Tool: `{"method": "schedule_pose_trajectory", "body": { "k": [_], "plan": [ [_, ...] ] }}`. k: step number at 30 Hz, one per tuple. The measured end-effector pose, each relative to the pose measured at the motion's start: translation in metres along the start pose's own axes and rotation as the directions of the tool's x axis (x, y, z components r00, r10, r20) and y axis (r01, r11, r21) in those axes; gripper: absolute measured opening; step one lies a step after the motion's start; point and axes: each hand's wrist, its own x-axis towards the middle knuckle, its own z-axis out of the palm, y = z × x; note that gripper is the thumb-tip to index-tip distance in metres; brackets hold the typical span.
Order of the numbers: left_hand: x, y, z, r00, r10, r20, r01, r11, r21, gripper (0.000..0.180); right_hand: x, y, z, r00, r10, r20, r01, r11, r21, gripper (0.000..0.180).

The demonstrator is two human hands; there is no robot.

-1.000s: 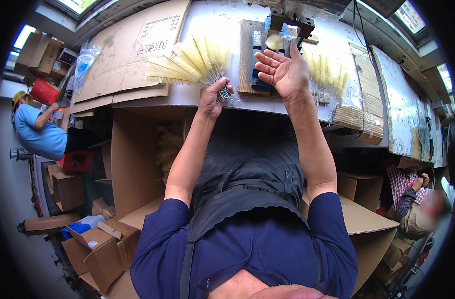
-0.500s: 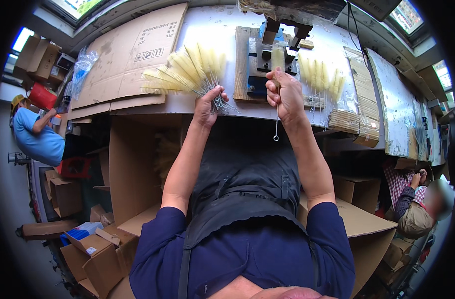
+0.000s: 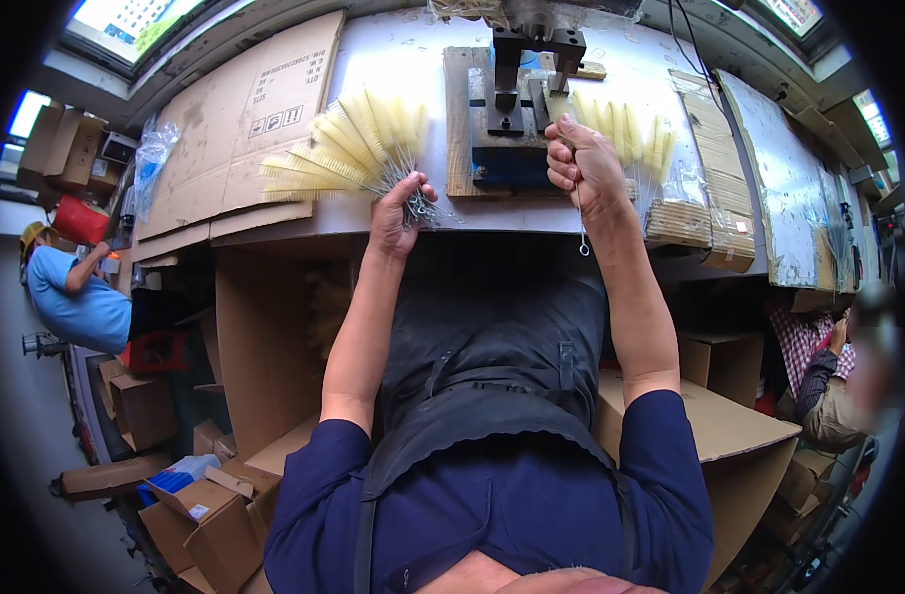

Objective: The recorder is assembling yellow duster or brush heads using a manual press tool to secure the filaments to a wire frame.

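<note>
My left hand (image 3: 403, 213) is closed round the wire handles of a fanned bunch of pale yellow bristle brushes (image 3: 358, 148); their looped ends stick out by my fingers. My right hand (image 3: 586, 170) pinches one wire-handled brush (image 3: 584, 247), whose looped end hangs below the fist. The bristle end of that brush is mostly hidden behind my fingers. Just left of the right hand stands a black metal press (image 3: 507, 84) on a blue base. Beyond my right hand, more yellow brushes (image 3: 626, 134) lie in a row on the table.
Flattened cardboard (image 3: 240, 129) covers the table's left side, and stacked cardboard strips (image 3: 712, 168) lie at the right. Open cartons (image 3: 284, 337) stand under the table edge. One person in a blue shirt (image 3: 71, 297) is at far left; another person (image 3: 829, 386) is at far right.
My right hand has carried its brush to the right, away from the front of the press. The left hand keeps its bunch. The whole view has shifted slightly.
</note>
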Motion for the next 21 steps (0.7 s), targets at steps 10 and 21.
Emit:
{"method": "schedule_pose_trajectory", "body": {
  "k": [10, 21],
  "plan": [
    [0.005, 0.000, -0.006, 0.998, -0.055, -0.020, 0.054, 0.997, -0.058, 0.010, -0.013, -0.008, -0.034, 0.999, -0.027, -0.047, 0.024, 0.998, -0.054, 0.029],
    [0.006, 0.002, -0.007, 0.999, 0.032, -0.004, -0.032, 0.999, 0.009, 0.014, 0.023, -0.032, -0.148, 0.307, -0.946, 0.107, 0.030, -0.103, -0.994, 0.046]
  ]
}}
